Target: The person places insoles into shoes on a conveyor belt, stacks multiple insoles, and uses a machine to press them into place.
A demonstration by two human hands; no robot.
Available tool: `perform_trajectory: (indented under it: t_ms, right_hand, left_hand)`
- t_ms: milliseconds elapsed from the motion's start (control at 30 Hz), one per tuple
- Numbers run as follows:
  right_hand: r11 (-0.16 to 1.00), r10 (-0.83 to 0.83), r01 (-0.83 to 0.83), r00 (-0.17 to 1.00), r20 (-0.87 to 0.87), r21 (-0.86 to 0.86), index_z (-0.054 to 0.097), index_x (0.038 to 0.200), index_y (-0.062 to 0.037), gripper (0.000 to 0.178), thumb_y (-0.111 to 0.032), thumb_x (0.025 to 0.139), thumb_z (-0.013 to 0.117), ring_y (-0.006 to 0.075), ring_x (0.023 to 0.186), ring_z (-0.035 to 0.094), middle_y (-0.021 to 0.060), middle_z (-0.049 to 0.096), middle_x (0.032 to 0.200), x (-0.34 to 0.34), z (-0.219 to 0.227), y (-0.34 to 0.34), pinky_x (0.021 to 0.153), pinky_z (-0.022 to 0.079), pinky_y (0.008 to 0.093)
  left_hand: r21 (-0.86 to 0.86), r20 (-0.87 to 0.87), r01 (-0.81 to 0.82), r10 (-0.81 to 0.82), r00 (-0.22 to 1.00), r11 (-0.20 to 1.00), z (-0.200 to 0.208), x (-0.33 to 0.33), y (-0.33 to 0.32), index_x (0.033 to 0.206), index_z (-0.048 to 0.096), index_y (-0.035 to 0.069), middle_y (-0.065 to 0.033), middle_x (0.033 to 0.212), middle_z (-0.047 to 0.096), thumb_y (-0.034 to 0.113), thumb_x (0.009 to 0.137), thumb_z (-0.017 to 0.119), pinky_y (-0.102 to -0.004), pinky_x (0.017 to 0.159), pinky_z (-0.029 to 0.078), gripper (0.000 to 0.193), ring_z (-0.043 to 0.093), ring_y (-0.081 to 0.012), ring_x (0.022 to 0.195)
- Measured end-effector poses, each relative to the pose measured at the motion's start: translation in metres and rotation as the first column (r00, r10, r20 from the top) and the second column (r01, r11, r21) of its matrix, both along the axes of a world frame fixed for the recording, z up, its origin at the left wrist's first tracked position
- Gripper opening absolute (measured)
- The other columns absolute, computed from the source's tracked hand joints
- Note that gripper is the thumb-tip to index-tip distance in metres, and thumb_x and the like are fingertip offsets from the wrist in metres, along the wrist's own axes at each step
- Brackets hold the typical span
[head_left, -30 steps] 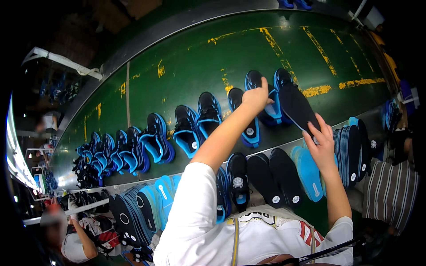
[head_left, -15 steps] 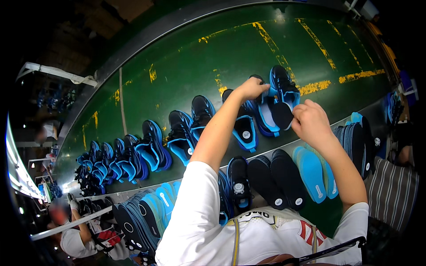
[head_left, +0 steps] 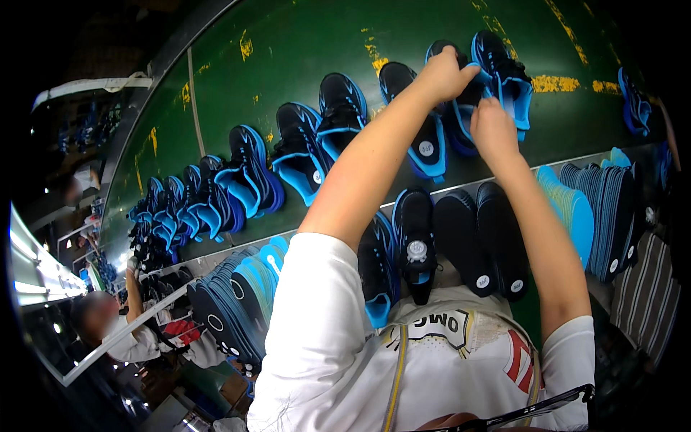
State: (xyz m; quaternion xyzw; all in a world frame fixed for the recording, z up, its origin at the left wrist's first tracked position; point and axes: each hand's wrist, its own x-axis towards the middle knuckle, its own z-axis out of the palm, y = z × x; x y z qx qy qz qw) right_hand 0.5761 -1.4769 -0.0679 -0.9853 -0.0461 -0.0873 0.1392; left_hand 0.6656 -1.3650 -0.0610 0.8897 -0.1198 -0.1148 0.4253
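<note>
A black and blue sports shoe [head_left: 461, 133] sits on the green bench, partly covered by my hands. My left hand [head_left: 448, 78] is closed around its upper near the tongue, thumb over the blue lining. At the opening of that shoe my right hand [head_left: 495, 129] has its fingers curled; what lies between them is hidden. A second shoe [head_left: 500, 61] stands just to the right, toe pointing away. Left of my hands, another shoe [head_left: 426, 137] shows an insole with a round white label at its heel.
More matching shoes [head_left: 248, 173] run in a row to the left. Along the near ledge lie black insoles [head_left: 461, 237], stacked blue insoles [head_left: 568, 209] and a shoe with a round dial [head_left: 415, 237]. One shoe [head_left: 633, 104] stands far right. Another person [head_left: 129, 335] works at lower left.
The black insole in my right hand has passed out of sight at the shoe, and that hand has moved up to the opening. My view has shifted, so the row appears higher.
</note>
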Motion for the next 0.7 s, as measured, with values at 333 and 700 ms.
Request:
perform_trajectory:
  t_ms: [333,700]
  right_hand:
    - [0.997,-0.016,-0.006,0.961,-0.276,-0.077,0.053,0.082,0.0036,0.03,-0.023,0.069,0.057,0.0334,0.069,0.057,0.0203,0.055,0.081,-0.005,0.046,0.003,0.065,0.047,0.0374]
    - [0.93,0.302,-0.364,0.833,-0.465,-0.048,0.061,0.072,-0.0013,0.013,-0.006,0.065,0.05,0.032,0.079,0.056,0.0185,0.056,0.083,0.034,0.023,-0.005,0.07,0.046,0.0396]
  left_hand:
    - [0.197,0.095,0.032,-0.052,0.994,0.98,0.022,-0.01,0.003,0.096,0.054,0.0,-0.0188,0.087,0.059,0.039,0.074,0.054,-0.0393,0.073,0.044,0.045,0.056,-0.0319,0.085]
    - [0.06,0.076,0.162,-0.167,0.983,0.985,0.014,0.018,0.007,0.069,0.056,-0.005,-0.0246,0.066,0.053,0.04,0.077,0.051,-0.0397,0.059,0.042,0.046,0.054,-0.0372,0.065]
